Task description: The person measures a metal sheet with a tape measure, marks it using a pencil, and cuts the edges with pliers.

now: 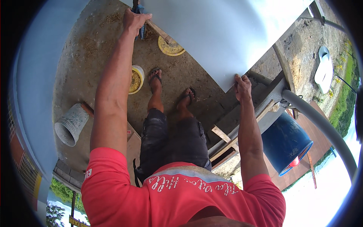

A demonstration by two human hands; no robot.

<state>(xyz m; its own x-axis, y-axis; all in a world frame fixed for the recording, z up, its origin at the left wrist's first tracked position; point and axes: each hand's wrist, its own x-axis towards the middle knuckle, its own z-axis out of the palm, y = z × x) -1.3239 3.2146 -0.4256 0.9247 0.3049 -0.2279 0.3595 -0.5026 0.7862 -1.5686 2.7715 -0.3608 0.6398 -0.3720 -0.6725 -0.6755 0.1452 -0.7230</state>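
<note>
Grey bucket (73,120) is lying tipped at left; my left hand (135,22) is gripping the smooth pale sheet (211,36) by its left edge, thumb on top; sheet is spanning far middle to far right; my right hand (243,87) is pinching it beside its near corner; blue barrel (285,138) is sitting right.

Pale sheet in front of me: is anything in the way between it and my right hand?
Nothing visible is: the right hand directly grips the pale sheet beside its nearest corner, with no object showing between them.
</note>
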